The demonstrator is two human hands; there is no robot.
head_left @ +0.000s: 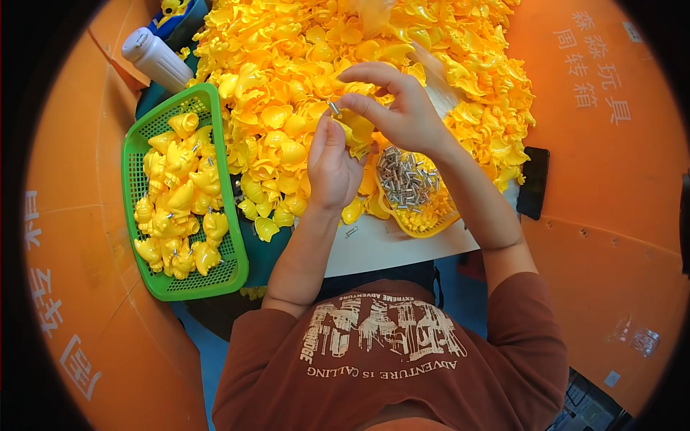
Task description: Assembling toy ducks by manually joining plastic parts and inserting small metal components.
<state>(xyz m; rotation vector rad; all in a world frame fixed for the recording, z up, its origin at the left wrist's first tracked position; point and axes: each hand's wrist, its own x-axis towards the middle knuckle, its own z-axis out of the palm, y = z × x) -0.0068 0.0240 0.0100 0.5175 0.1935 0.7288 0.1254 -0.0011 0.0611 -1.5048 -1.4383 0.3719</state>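
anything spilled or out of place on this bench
One small metal pin lies loose on the white tabletop, outside the yellow tray that holds the other pins. Nothing else stands out.

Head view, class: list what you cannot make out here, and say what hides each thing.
- Yellow plastic part in the left hand: its shape, covered by both hands.
- Small metal pin at the right hand fingertips: too small to identify.
- Black flat object: partly behind the table edge.
- Green basket floor: buried under yellow pieces.

Big orange bins [611, 237] flank a white table [388, 248] over blue floor [205, 352].
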